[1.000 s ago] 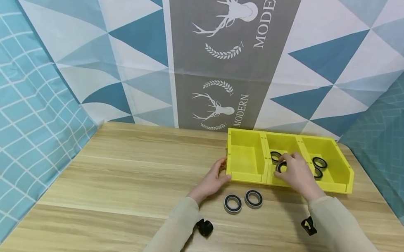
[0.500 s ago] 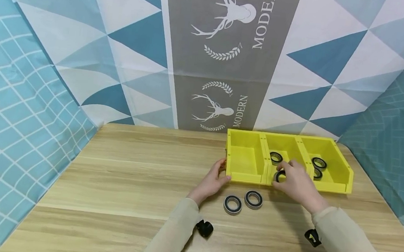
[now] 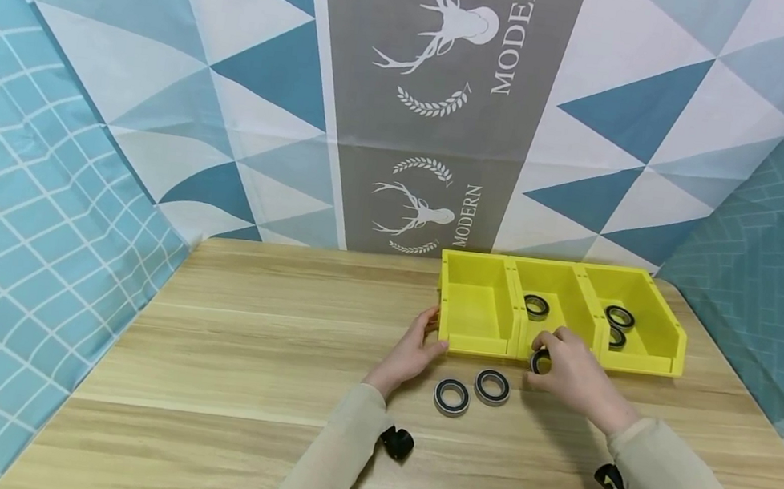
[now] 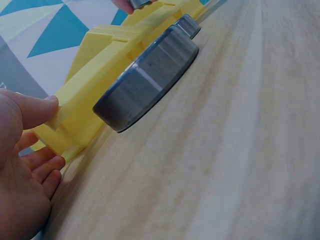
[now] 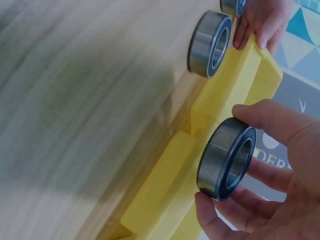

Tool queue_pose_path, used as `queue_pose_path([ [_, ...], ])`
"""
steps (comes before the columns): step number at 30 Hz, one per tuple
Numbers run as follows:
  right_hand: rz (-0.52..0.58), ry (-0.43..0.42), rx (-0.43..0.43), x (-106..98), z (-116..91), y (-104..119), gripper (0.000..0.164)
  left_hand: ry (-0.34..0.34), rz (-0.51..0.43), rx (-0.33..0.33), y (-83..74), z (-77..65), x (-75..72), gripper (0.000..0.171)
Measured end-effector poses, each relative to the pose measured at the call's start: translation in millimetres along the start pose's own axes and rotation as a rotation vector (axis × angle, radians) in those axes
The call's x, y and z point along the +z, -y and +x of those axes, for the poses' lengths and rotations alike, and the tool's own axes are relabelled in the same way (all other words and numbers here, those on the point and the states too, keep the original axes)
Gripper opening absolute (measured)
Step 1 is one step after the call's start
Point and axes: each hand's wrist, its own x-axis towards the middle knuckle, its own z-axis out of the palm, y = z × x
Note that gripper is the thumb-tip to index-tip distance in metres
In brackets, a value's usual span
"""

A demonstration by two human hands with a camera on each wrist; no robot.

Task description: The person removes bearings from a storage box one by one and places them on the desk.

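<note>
In the head view my right hand pinches a ball bearing between thumb and fingers, just in front of the middle compartment of the yellow bin. The right wrist view shows this bearing held by its outer rim, tilted, above the bin's front lip. At the bin's left end my left hand grips the side; its thumb lies on the front corner and its fingers curl round below. Two bearings, one left of the other, lie flat on the table before the bin.
One bearing sits in the middle compartment and two more, an upper one and a lower one, in the right compartment. Patterned cloth hangs behind the wooden table. A black strap piece hangs at the left wrist.
My right hand has drawn the bearing out of the middle compartment, toward the front and over the lip. The left hand and the bin stay where they were.
</note>
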Motion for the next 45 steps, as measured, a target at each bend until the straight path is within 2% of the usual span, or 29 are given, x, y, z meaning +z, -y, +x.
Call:
queue_pose_path([
  [7, 0.004, -0.006, -0.028, 8.3, -5.8, 0.4, 0.038, 0.005, 0.004, -0.006, 0.0, -1.2, 0.1, 0.065],
  [10, 0.003, -0.013, -0.038, 12.3, -8.6, 0.2, 0.035, 0.016, -0.007, -0.004, -14.3, -8.4, -2.3, 0.064],
  [13, 0.006, -0.008, -0.037, 14.7, -11.1, 0.4, 0.034, 0.019, -0.014, 0.004, -16.6, -8.9, -2.9, 0.064],
  [14, 0.007, -0.006, -0.035, 15.1, -11.8, 0.4, 0.034, 0.018, -0.014, 0.005, -16.8, -8.7, -2.7, 0.064],
  [17, 0.012, 0.002, -0.029, 15.7, -13.4, 0.9, 0.036, 0.007, 0.003, 0.005, -1.8, -1.1, 0.2, 0.065],
  [21, 0.009, 0.006, -0.027, 15.8, -15.2, 1.8, 0.037, 0.0, 0.017, 0.007, 0.8, -0.4, 0.7, 0.065],
  [33, 0.001, 0.012, -0.07, 19.9, -23.5, 3.8, 0.028, 0.003, 0.007, 0.027, 0.5, 0.2, 0.4, 0.065],
  [40, 0.003, 0.012, -0.067, 22.5, -27.7, 3.8, 0.027, 0.003, 0.003, 0.007, 0.9, 1.7, -0.4, 0.066],
  [43, 0.01, 0.028, -0.067, 23.5, -29.2, 3.0, 0.029, 0.005, -0.003, 0.006, -2.5, -0.2, -1.1, 0.066],
  [45, 0.011, 0.039, -0.065, 24.3, -30.0, 2.3, 0.031, 0.007, -0.008, 0.009, -11.3, -4.7, -2.6, 0.065],
])
